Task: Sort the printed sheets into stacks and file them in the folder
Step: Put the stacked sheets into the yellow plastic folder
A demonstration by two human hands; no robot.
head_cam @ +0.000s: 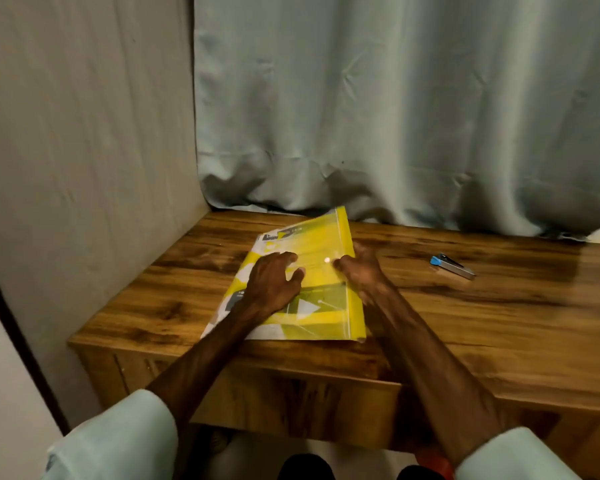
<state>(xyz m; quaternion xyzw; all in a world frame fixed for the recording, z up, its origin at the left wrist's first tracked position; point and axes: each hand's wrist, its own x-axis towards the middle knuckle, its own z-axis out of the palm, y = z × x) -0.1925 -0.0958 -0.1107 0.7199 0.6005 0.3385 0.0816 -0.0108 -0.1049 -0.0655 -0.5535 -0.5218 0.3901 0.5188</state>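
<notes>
A: Start with the folder (323,237). Lying where?

B: Flat on the wooden table (465,323), left of the middle, with the near edge almost at the table's front edge. Yellow see-through plastic, turned a little askew. Printed sheets (219,325) inside, showing pale along the left side and at the far corner.

A: Now the left hand (274,282).

B: Laid palm down on top of the folder, fingers spread and fairly straight, pressing the cover flat. Not curled round anything.

A: And the right hand (362,271)?

B: Placed at the folder's right edge. Thumb on top of the cover, pointing at a small white snap button (327,260) and just beside it. Fingers reaching over the edge toward the far side. Too blurred to tell whether pinching the plastic or only resting there.

A: Anything else on the table?

B: A small stapler (452,266), blue at one end and metal along the body, lying on its own well to the right of the folder, apart from both hands.

A: Behind and around?

B: Pale blue-green curtain (395,116) hanging down to the table's back edge, grey cloth (84,133) along the left. Light mint sleeves (118,441) at the bottom, pushed up above bare forearms.
</notes>
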